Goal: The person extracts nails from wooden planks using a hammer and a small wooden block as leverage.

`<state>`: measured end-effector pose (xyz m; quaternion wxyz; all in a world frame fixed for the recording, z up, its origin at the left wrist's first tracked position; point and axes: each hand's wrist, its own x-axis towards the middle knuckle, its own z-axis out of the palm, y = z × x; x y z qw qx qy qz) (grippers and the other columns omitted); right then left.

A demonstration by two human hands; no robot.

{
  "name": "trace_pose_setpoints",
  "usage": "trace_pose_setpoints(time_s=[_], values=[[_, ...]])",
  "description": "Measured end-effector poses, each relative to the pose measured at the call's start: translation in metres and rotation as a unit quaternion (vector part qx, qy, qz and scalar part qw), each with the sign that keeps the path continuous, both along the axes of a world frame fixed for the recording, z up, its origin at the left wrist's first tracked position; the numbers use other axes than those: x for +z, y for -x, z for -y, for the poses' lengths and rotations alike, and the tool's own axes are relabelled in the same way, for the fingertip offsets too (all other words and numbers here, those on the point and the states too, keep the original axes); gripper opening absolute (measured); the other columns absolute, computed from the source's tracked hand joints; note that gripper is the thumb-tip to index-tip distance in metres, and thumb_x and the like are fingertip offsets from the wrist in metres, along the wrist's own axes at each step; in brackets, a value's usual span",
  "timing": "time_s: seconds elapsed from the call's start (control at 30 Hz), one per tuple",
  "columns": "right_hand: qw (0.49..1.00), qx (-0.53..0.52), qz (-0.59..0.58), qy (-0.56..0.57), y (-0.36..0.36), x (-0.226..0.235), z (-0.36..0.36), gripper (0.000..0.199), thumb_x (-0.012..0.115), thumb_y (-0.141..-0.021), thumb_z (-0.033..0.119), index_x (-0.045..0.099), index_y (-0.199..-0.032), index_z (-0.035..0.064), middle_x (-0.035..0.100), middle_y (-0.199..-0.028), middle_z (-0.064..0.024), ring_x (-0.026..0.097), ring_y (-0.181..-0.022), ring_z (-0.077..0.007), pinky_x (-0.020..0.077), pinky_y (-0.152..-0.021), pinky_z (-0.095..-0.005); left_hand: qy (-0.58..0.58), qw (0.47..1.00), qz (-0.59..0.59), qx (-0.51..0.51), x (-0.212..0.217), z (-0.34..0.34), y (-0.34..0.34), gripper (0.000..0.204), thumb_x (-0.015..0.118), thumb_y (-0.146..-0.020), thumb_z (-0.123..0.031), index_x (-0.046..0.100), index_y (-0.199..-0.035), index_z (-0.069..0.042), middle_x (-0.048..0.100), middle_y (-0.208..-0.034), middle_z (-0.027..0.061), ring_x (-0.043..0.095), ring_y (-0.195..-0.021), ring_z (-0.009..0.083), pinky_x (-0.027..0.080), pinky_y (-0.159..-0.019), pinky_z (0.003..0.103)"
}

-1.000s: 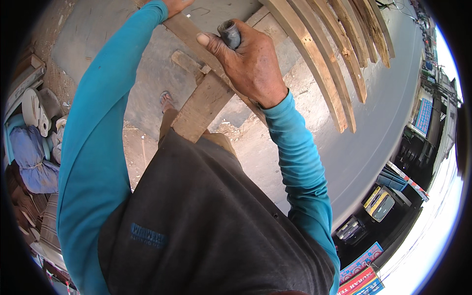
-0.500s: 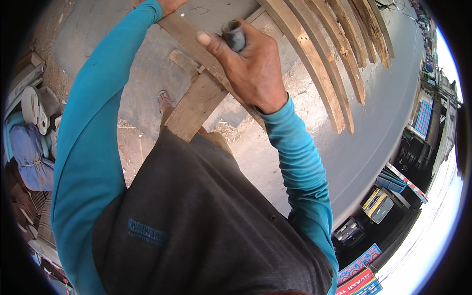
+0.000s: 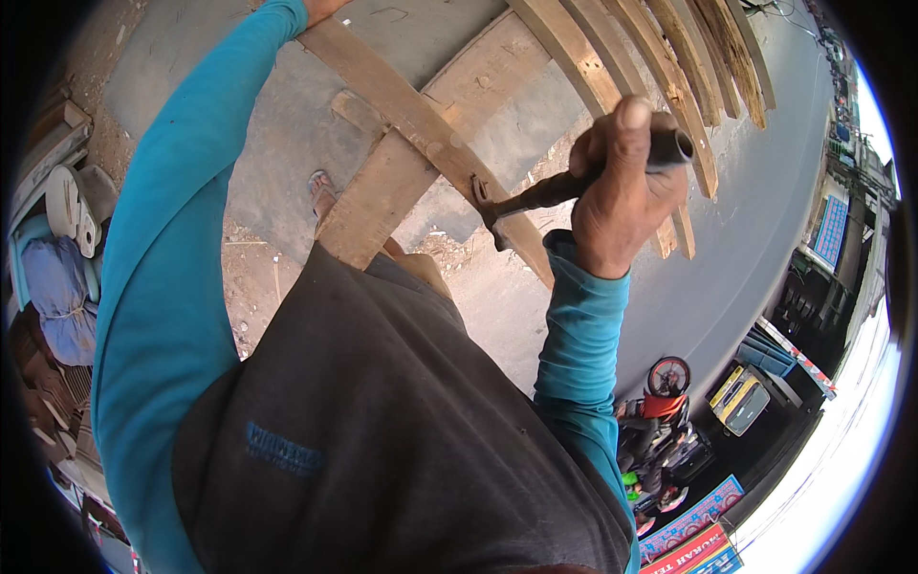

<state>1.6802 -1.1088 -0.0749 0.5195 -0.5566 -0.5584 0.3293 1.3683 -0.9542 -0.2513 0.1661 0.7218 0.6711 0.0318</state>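
My right hand [image 3: 631,196] is closed around the dark handle of a hammer [image 3: 550,194]. The hammer's head meets the upper face of a long wooden plank [image 3: 411,115], towards its near right end. Only part of my left hand [image 3: 325,9] shows at the top edge, at the plank's far end; its fingers are out of view. Beneath the long plank, a wide board [image 3: 378,206] crosses at an angle and reaches my dark shirt.
Several wooden beams [image 3: 660,67] lie side by side at the upper right. Beyond them runs a grey road [image 3: 765,191], with a motorcycle [image 3: 665,402] and a yellow vehicle [image 3: 739,399]. A blue wrapped bundle [image 3: 59,297] and stacked items sit at the left.
My right hand has moved right and nearer, turning the hammer so its shaft and head now show at the plank. The motorcycle has come into view at the lower right.
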Motion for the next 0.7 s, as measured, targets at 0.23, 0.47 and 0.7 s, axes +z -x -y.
trace_pose_setpoints(time_s=[0.23, 0.47, 0.7], values=[[0.999, 0.033, 0.001, 0.015, -0.009, -0.020, -0.027, 0.046, 0.067, -0.096, 0.047, 0.053, -0.070, 0.0116, 0.052, -0.057, -0.0024, 0.048, -0.046, -0.0102, 0.0395, -0.041, -0.0296, -0.005, 1.000, -0.013, 0.001, -0.036, -0.004, 0.023, 0.049, 0.054, -0.091, -0.055, 0.067, -0.122, -0.020, 0.071, -0.114, 0.0181, 0.067, -0.103, 0.0395, 0.052, -0.090, 0.050], [0.978, -0.012, -0.201, -0.058, -0.073, -0.003, 0.044, 0.044, 0.055, -0.104, 0.039, 0.036, -0.075, 0.0114, 0.039, -0.061, -0.0035, 0.042, -0.048, -0.0125, 0.0383, -0.042, -0.0252, -0.043, 0.999, 0.018, -0.025, -0.004, -0.011, 0.006, 0.046, 0.056, -0.090, -0.053, 0.070, -0.117, -0.019, 0.072, -0.109, 0.0184, 0.068, -0.100, 0.0398, 0.053, -0.089, 0.050], [0.998, -0.009, 0.053, 0.032, 0.013, 0.004, -0.015, 0.043, 0.072, -0.095, 0.042, 0.055, -0.074, 0.0091, 0.052, -0.058, -0.0010, 0.050, -0.051, -0.0100, 0.0426, -0.049, -0.0262, 0.025, 0.999, -0.036, 0.006, 0.008, -0.010, 0.006, 0.046, 0.055, -0.091, -0.055, 0.070, -0.120, -0.022, 0.071, -0.112, 0.0179, 0.067, -0.102, 0.0392, 0.052, -0.088, 0.051]])
